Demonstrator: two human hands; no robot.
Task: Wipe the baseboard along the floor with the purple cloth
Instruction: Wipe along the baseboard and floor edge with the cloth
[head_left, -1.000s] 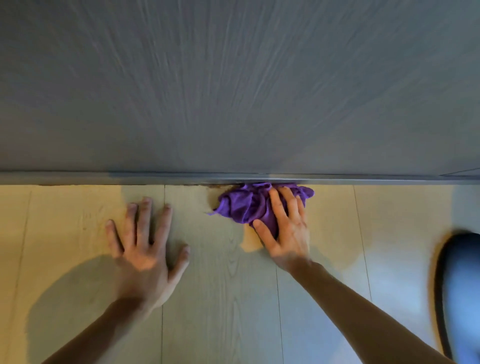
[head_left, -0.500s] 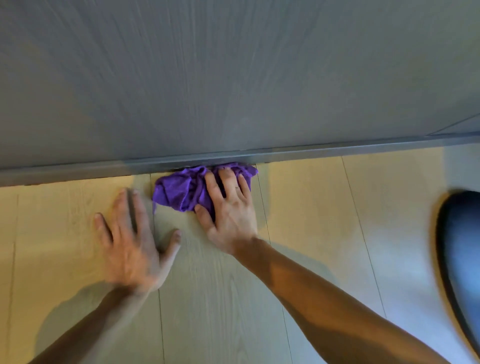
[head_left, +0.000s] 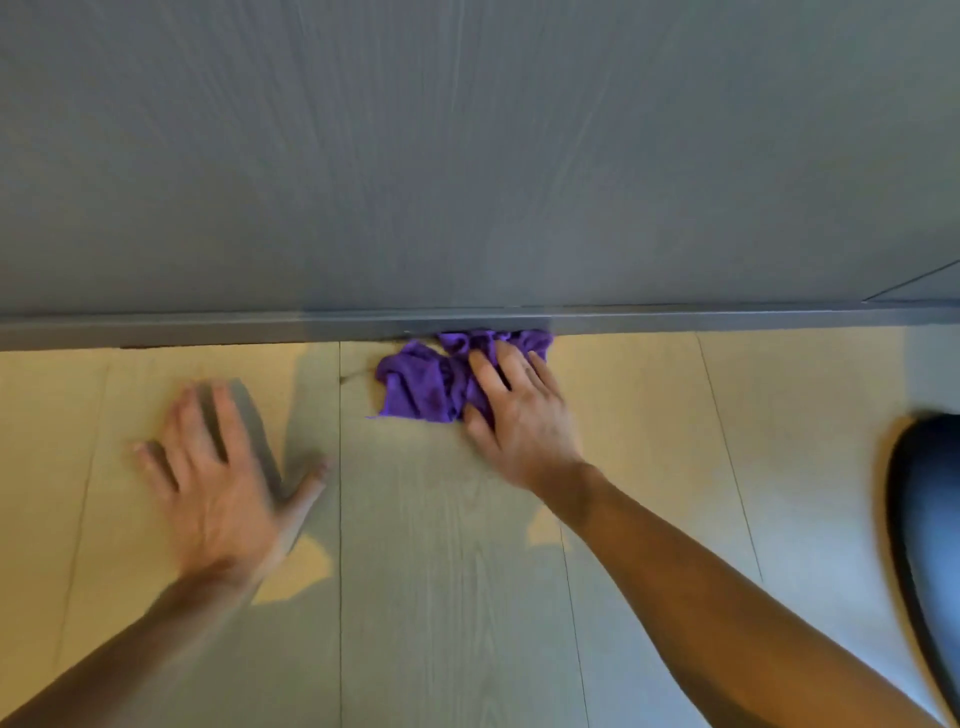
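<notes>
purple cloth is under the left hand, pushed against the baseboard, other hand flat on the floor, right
Wrong hand: the head view shows the right hand pressing the purple cloth against the baseboard, while the left hand lies flat on the floor.

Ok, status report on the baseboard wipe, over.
Right hand presses cloth against baseboard. Left hand open, spread over floor. Dark object at right edge, apart from cloth.

No text, label, brand, number or sign can be read. The grey wall panel (head_left: 467, 156) across the top, the baseboard (head_left: 208, 327), the purple cloth (head_left: 421, 389) at centre and the floor (head_left: 441, 571) planks show only plain surfaces.
</notes>
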